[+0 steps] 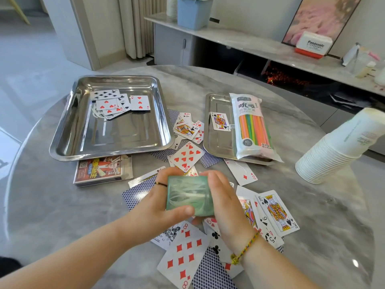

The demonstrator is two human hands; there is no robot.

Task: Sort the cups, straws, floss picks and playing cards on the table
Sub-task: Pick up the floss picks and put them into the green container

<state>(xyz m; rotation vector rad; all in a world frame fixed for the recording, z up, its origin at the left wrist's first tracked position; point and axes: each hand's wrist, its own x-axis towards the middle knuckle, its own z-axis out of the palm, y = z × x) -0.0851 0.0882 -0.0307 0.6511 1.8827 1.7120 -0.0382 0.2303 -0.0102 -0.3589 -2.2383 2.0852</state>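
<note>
From the head view. Gripping a green floss pick box (190, 196) from both sides: left hand (152, 203) curled round its left edge with the thumb across the near corner, right hand (224, 202) wrapped round its right edge. Held just above loose playing cards (185, 156) scattered over the table (62, 215). Cannot tell whether the lid is latched.

Farther back on the left, a large tray (62, 147) with a few cards inside. To the right, a small tray (208, 142) with one card and a straw pack (252, 126) overhanging its near rim. At the far right, a cup stack (333, 151) lying on its side. Just in front of the large tray, a card box (103, 171).

Likely risks from here: squeezing or twisting too hard, popping the lid and spilling picks among the cards. Sweeping cards off the near edge with the forearms. Tipping the overhanging straw pack off its tray. Setting the cup stack rolling with a careless reach.
</note>
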